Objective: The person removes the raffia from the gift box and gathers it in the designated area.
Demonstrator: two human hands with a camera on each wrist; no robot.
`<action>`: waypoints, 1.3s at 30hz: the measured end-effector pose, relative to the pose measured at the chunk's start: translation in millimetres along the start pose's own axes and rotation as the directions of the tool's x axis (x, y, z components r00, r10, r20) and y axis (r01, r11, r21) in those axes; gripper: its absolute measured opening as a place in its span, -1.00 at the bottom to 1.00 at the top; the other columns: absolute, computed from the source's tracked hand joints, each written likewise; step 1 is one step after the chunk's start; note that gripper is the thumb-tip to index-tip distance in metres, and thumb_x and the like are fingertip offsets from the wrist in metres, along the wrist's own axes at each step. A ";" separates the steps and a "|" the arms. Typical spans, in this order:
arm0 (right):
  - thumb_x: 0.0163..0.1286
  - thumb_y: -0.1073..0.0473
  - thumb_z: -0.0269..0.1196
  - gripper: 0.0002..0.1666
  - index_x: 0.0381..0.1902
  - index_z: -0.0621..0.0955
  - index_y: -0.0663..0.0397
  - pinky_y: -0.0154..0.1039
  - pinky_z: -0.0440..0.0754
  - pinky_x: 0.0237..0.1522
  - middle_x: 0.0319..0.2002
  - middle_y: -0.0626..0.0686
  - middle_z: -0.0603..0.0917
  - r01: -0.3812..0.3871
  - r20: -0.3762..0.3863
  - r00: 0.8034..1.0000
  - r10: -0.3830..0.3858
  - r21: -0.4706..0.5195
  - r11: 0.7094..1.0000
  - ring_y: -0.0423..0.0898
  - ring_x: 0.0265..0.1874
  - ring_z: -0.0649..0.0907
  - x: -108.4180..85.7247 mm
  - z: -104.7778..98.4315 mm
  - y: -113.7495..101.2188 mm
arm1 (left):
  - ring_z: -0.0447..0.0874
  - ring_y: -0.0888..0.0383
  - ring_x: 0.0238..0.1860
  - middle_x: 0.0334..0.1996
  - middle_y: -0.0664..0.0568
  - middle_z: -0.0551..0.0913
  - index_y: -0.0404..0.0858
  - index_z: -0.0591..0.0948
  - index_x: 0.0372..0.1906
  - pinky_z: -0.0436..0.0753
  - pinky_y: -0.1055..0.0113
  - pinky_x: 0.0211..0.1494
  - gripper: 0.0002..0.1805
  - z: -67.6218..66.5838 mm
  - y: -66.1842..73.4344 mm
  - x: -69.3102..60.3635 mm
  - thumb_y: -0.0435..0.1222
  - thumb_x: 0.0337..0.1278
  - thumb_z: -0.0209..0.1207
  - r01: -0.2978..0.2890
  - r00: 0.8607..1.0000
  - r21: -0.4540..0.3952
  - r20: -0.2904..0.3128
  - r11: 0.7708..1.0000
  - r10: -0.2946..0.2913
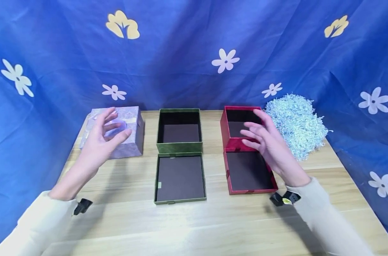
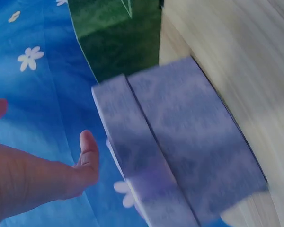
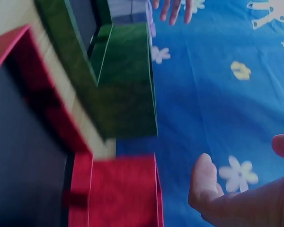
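Head view: blue flowered cloth stands behind a wood-grain table. At the table's right rear corner lies a heap of pale-blue shredded paper; at left sits a lidded lavender gift box. An uncovered green box stands mid-table and an uncovered red box beside the heap, each with its upturned lid in front, green lid and red lid. None shows a clear long axis.

Left hand hovers above the lavender gift box, the nearer hand to it; the left wrist view shows a gap between thumb and lid. Right hand hovers over the red box, apart from it, the heap just to its right. Both hands' fingers spread wide, holding nothing.
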State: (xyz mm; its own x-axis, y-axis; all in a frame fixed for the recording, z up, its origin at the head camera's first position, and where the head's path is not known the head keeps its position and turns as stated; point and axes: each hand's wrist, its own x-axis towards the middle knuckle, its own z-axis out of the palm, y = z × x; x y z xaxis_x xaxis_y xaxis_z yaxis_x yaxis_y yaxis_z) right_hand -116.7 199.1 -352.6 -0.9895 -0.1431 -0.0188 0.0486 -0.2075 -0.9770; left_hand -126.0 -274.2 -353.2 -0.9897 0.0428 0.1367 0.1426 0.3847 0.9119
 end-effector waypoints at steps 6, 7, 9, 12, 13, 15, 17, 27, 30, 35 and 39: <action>0.70 0.27 0.08 -0.27 0.72 0.19 0.00 -0.07 0.73 0.16 0.22 0.21 0.51 -0.020 0.057 0.998 0.020 0.002 1.000 0.08 0.12 0.69 23.1 46.3 13.3 | 0.45 0.16 0.28 0.46 -0.13 0.33 -0.14 0.10 0.77 0.46 0.65 0.11 -0.11 -30.9 -9.9 -6.8 -0.26 0.55 0.30 0.016 0.994 0.061 -0.110 0.998 -0.010; 0.70 0.26 0.09 -0.26 0.72 0.19 -0.01 -0.07 0.73 0.16 0.23 0.22 0.50 -0.031 0.070 0.997 0.031 0.002 1.000 0.09 0.12 0.68 26.1 53.9 15.2 | 0.45 0.17 0.27 0.45 -0.12 0.34 -0.14 0.11 0.77 0.45 0.64 0.10 -0.12 -35.8 -11.9 -7.6 -0.26 0.56 0.30 0.025 0.992 0.066 -0.123 0.998 -0.017; 0.68 0.25 0.12 -0.23 0.74 0.17 -0.03 -0.04 0.74 0.15 0.27 0.31 0.46 -0.049 0.107 0.993 0.048 0.004 0.999 0.16 0.16 0.66 31.1 68.9 18.4 | 0.45 0.20 0.25 0.44 -0.12 0.35 -0.11 0.13 0.77 0.41 0.63 0.07 -0.13 -45.3 -16.0 -9.4 -0.24 0.57 0.29 0.044 0.989 0.087 -0.145 0.995 -0.031; 0.63 0.24 0.17 -0.17 0.75 0.16 -0.08 0.01 0.73 0.18 0.36 0.42 0.39 -0.082 0.178 0.981 0.080 0.004 0.997 0.33 0.29 0.60 37.5 90.6 21.6 | 0.45 0.22 0.22 0.43 -0.11 0.37 -0.08 0.14 0.77 0.37 0.63 0.05 -0.14 -58.3 -24.1 -11.2 -0.21 0.57 0.29 0.069 0.984 0.108 -0.170 0.992 -0.050; 0.62 0.24 0.18 -0.15 0.75 0.16 -0.08 0.04 0.72 0.20 0.39 0.46 0.37 -0.092 0.201 0.976 0.089 0.008 0.996 0.38 0.33 0.57 39.3 98.1 22.3 | 0.46 0.23 0.21 0.40 -0.07 0.39 -0.07 0.15 0.77 0.36 0.63 0.05 -0.15 -62.3 -27.4 -11.3 -0.20 0.57 0.29 0.076 0.983 0.113 -0.178 0.991 -0.055; 0.61 0.25 0.19 -0.14 0.74 0.17 -0.11 0.08 0.71 0.23 0.41 0.47 0.35 -0.114 0.240 0.965 0.107 0.016 0.993 0.43 0.38 0.53 42.9 112.9 24.0 | 0.44 0.26 0.20 0.35 0.06 0.41 -0.03 0.16 0.77 0.37 0.64 0.02 -0.15 -69.8 -34.5 -10.7 -0.16 0.58 0.28 0.107 0.979 0.119 -0.188 0.987 -0.083; 0.60 0.26 0.19 -0.14 0.74 0.17 -0.13 0.10 0.69 0.25 0.42 0.45 0.36 -0.136 0.271 0.954 0.125 0.023 0.990 0.43 0.40 0.52 47.1 127.8 26.5 | 0.43 0.28 0.19 0.30 0.17 0.42 0.00 0.16 0.78 0.40 0.64 0.00 -0.16 -77.8 -42.1 -9.3 -0.15 0.59 0.27 0.139 0.975 0.097 -0.189 0.986 -0.119; 0.61 0.32 0.19 -0.21 0.69 0.27 -0.19 0.10 0.72 0.20 0.40 0.29 0.44 -0.157 0.327 0.932 0.157 -0.026 0.987 0.19 0.29 0.63 72.8 201.3 43.2 | 0.58 0.33 0.00 0.09 0.18 0.50 0.07 0.28 0.70 0.64 0.54 -0.12 -0.31 -103.3 -77.4 4.7 -0.41 0.66 0.11 0.221 0.972 -0.374 0.009 0.901 -0.234; 0.58 0.31 0.23 -0.20 0.67 0.30 -0.21 0.14 0.70 0.23 0.39 0.14 0.43 -0.162 0.320 0.932 0.170 -0.052 0.985 0.03 0.27 0.61 75.8 223.1 45.9 | 0.61 0.29 -0.04 0.04 0.19 0.60 0.14 0.41 0.55 0.65 0.49 -0.15 -0.44 -106.3 -83.4 9.8 -0.40 0.69 0.07 0.257 0.965 -0.440 0.074 0.860 -0.251; 0.52 0.34 0.28 -0.16 0.66 0.33 -0.17 0.20 0.63 0.31 0.50 0.14 0.37 -0.204 0.255 0.941 0.220 -0.090 0.975 -0.07 0.39 0.47 79.7 258.5 53.0 | 0.67 0.24 -0.20 -0.10 0.14 0.66 0.11 0.42 0.49 0.66 0.41 -0.28 -0.52 -107.2 -91.4 19.9 -0.39 0.71 0.06 0.319 0.947 -0.546 0.145 0.775 -0.288; 0.50 0.37 0.24 -0.12 0.69 0.28 -0.17 0.17 0.49 0.44 0.58 0.21 0.31 -0.227 0.177 0.952 0.249 -0.137 0.964 -0.02 0.47 0.42 82.5 282.6 64.3 | 0.69 0.19 -0.28 -0.16 0.08 0.67 0.02 0.32 0.57 0.66 0.36 -0.31 -0.46 -107.7 -96.5 24.2 -0.42 0.71 0.05 0.351 0.935 -0.596 0.182 0.722 -0.305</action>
State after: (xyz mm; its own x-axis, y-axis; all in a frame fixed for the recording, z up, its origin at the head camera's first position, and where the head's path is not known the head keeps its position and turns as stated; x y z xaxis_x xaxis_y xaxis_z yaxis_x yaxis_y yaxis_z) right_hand -156.8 -99.5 -357.0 -0.9062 -0.3589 -0.2236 0.2525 -0.0353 -0.9670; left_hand -162.3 -409.6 -396.2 -0.9712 0.0901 -0.2206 -0.2367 -0.2566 0.9371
